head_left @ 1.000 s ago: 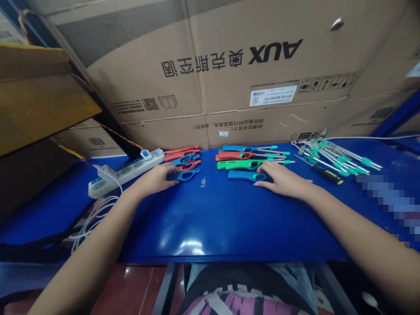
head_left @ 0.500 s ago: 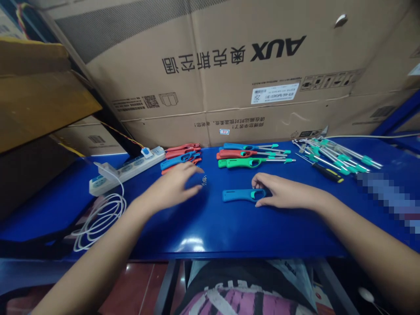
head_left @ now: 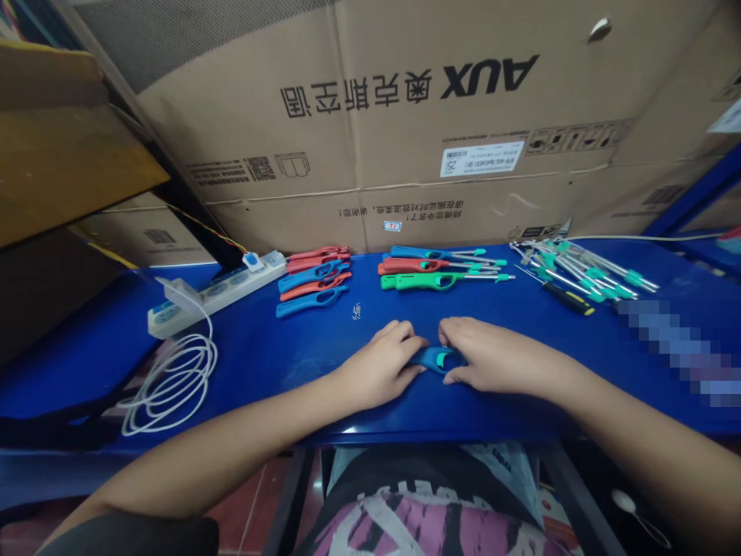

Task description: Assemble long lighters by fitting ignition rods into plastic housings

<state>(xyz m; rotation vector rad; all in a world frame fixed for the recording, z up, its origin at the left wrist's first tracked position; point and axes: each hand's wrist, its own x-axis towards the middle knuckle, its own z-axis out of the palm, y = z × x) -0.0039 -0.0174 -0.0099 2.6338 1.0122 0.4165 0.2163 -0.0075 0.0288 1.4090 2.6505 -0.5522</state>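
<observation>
Below the near edge of the surface (head_left: pixel 324 347), a black top (head_left: pixel 431 502) carries white lettering and a purple print. The left sleeve (head_left: pixel 133 534) is dark; the hands (head_left: pixel 379 367) are bare.

Left fingers (head_left: pixel 414 342) opposite right fingers (head_left: pixel 458 376), both curled, forearms (head_left: pixel 260 436) inward.

a coiled white cable (head_left: pixel 169 384), seemingly plugged into the power strip (head_left: pixel 223 295).

On the blue counter (head_left: pixel 272 363) are laid, from left to right, a white power strip (head_left: pixel 231 295), red and blue handles (head_left: pixel 316 272), small pale pieces (head_left: pixel 356 312), lighters (head_left: pixel 420 266), a screwdriver (head_left: pixel 566 297) and green-tipped rods (head_left: pixel 596 274).
</observation>
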